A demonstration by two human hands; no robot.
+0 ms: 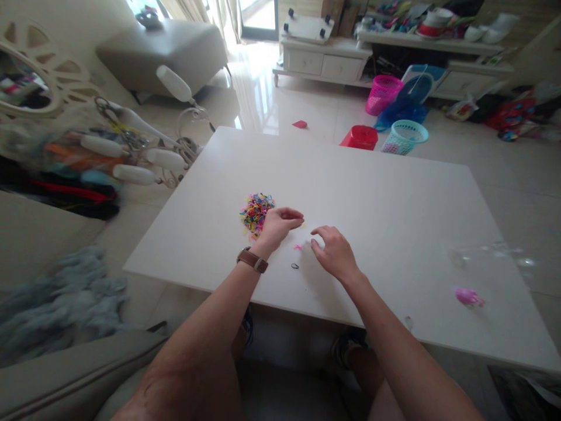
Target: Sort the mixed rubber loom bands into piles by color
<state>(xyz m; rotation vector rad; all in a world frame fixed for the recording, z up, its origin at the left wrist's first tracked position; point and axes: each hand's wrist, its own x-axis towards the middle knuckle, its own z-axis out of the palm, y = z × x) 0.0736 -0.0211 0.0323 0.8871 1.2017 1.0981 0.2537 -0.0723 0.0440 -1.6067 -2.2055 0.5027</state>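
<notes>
A pile of small multicoloured rubber bands [255, 215] lies on the white table [394, 199]. My left hand [280, 227], with a brown-strapped watch at its wrist, is at the pile's right edge, thumb and fingers pressed together. A tiny yellowish bit shows by its fingertips; whether they grip it I cannot tell. To the right, my right hand [335, 251] hovers with thumb and index finger apart and nothing visible between them. Between and below the hands lie a few pink bands [297, 247] and a small dark loop [295, 266].
A pink bundle [468, 296] lies at the table's right, near a clear, hard-to-make-out object [473, 254]. A small clear loop [409, 322] is by the front edge. Beyond the far edge stand a red bin [362, 137] and a light-blue basket [404, 137]. White lamp arms stand left.
</notes>
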